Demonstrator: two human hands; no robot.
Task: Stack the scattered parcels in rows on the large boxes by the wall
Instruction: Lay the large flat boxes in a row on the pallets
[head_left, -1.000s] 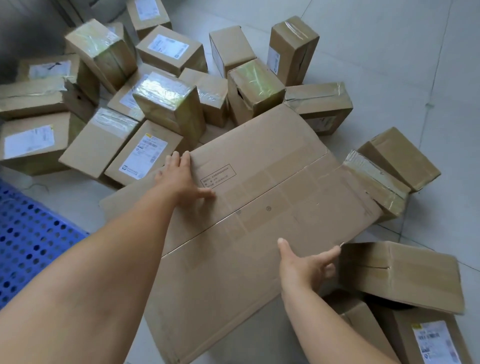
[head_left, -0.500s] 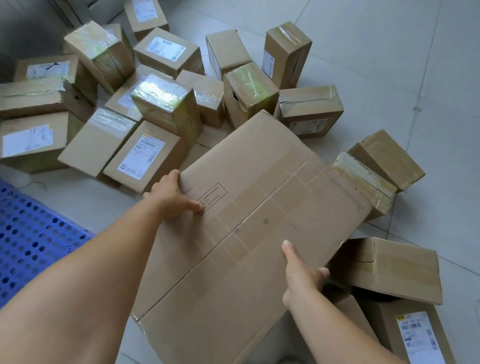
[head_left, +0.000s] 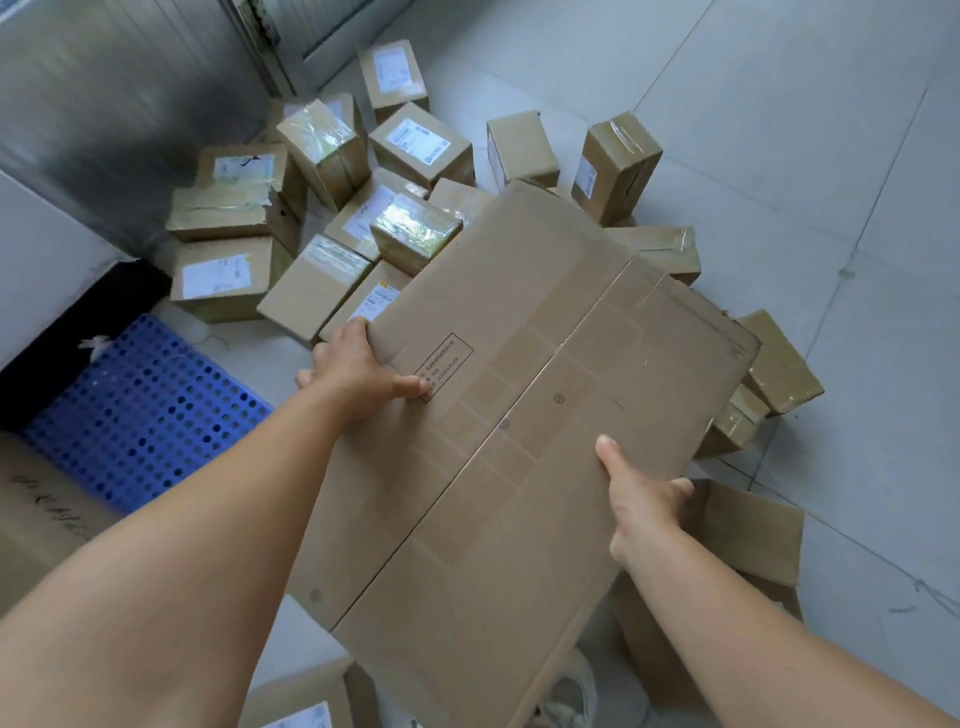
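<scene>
A large flat cardboard box (head_left: 519, 415) fills the centre of the frame, held off the floor and tilted, its taped seam running from lower left to upper right. The left hand (head_left: 358, 371) grips its left edge: the thumb lies on the top face beside a small printed rectangle, and the other fingers curl round the edge out of sight. The right hand (head_left: 641, 499) grips the right edge lower down, thumb stretched up along the top face, fingers wrapped underneath.

Scattered parcels (head_left: 322, 202) lie on the tiled floor (head_left: 779, 156) in the upper left and upper middle of the frame, many touching or leaning on one another, several with white shipping labels and shiny tape. One tall parcel (head_left: 618, 166) stands upright near the top centre. More parcels (head_left: 779, 364) peek out from behind the box's right edge at centre right, and an open-flapped carton (head_left: 748, 525) sits at lower right, just beside the right wrist.

A blue perforated plastic pallet (head_left: 135, 415) lies at the left edge. A corrugated metal wall (head_left: 104, 104) runs across the upper left corner. Another labelled parcel (head_left: 306, 701) shows at the bottom edge, below the held box
</scene>
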